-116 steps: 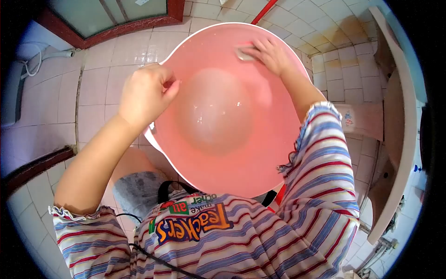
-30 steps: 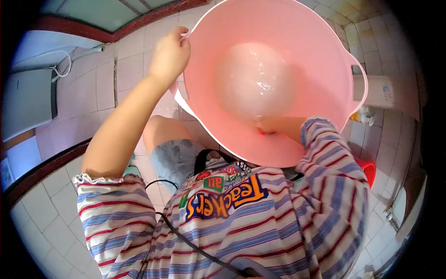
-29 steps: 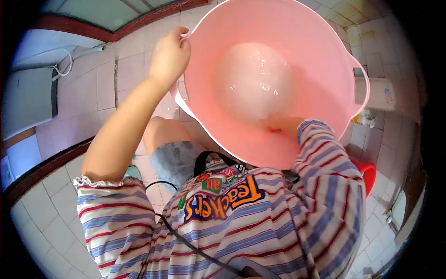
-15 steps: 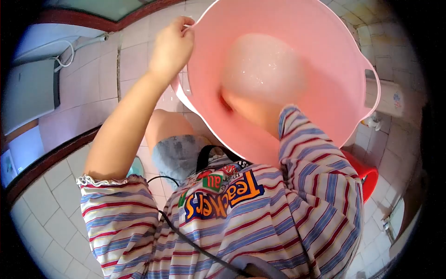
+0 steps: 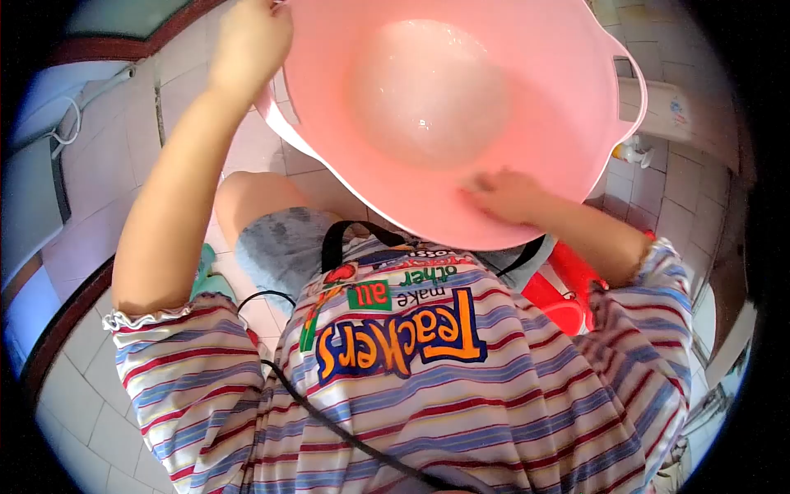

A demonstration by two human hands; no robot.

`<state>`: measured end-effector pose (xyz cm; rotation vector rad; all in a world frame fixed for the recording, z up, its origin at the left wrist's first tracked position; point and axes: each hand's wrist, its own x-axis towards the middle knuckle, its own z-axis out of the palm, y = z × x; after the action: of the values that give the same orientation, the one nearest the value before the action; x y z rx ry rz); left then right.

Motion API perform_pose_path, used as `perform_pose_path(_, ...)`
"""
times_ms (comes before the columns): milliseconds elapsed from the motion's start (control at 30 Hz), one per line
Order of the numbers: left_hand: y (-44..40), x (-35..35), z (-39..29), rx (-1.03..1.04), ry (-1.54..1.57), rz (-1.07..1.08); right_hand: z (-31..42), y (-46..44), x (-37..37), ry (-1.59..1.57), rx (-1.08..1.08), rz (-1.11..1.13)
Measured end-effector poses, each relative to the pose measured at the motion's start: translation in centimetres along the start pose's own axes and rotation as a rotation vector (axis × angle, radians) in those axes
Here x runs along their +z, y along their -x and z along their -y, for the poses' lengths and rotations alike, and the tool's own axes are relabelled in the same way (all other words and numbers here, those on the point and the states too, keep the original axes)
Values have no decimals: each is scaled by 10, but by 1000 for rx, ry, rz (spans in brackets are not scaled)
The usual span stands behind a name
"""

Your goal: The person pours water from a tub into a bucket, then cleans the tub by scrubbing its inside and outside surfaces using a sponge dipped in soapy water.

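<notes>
A large pink tub (image 5: 559, 99) with a white rim fills the upper middle, tilted toward me. Cloudy, sudsy water (image 5: 428, 99) lies in its bottom. At the tub's left side, my left hand (image 5: 253, 41) is closed on the rim, just above the left handle (image 5: 284, 128); its fingertips are partly cut off by the frame. Inside the tub, my right hand (image 5: 508, 196) rests against the near wall, out of the water. Its fingers look slightly spread and are a little blurred, and I see nothing held in them.
Red plastic (image 5: 559, 288) shows below the tub at the right. A teal item (image 5: 212, 276) sits on the floor by my left side. A pale hose (image 5: 95, 95) runs near a grey box-like unit (image 5: 33, 198) at far left. A white ledge (image 5: 683, 107) is at the right.
My right hand has come out of the water and moved down and right to the near wall. The tub and my left hand appear shifted up and left in view.
</notes>
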<state>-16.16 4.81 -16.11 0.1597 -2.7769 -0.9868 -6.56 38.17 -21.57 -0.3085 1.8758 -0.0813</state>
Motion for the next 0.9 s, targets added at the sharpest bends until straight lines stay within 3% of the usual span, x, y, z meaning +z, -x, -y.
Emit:
perform_pose_path(33,2,0,-1,-2,9,0,-18,6,-12,196,179,12)
perform_pose_path(133,2,0,-3,-93,140,-21,23,17,-18,47,89,169)
perform_pose_path(200,1,4,8,-121,210,76,68,-23,22,-320,-120,-10)
perform_pose_path(267,3,2,18,-131,198,91,132,-53,24,-808,-617,-283)
perform_pose_path(367,2,0,21,-138,179,113,167,-13,-5,-1015,-414,-175)
perform_pose_path(433,1,3,14,-132,185,118,130,14,5,-667,-559,-311)
perform_pose_path(500,2,1,7,-114,133,122,56,8,28,-375,-386,-135)
perform_pose_path(533,0,3,9,-118,142,118,28,22,8,-58,-28,3)
perform_pose_path(567,-4,3,13,-110,143,95,12,36,-3,180,170,-192)
perform_pose_path(600,-6,3,18,-100,141,70,-54,9,-15,349,157,-187)
perform_pose_path(633,-6,1,22,-99,146,64,-87,3,-34,660,226,-345)
perform_pose_path(667,-7,2,27,-83,98,60,-118,-6,-55,826,167,-677)
perform_pose_path(733,-5,4,28,-78,61,49,-124,-12,-109,878,155,-931)
perform_pose_path(767,-3,3,29,-42,27,41,-120,-12,-109,884,150,-925)
perform_pose_path(833,1,3,32,-9,-9,33,-109,-15,-104,841,280,-786)
perform_pose_path(867,1,3,33,-13,-10,16,-129,-42,-85,509,318,-601)
perform_pose_path(900,-1,4,32,-14,-6,-5,-108,-29,-64,311,181,-399)
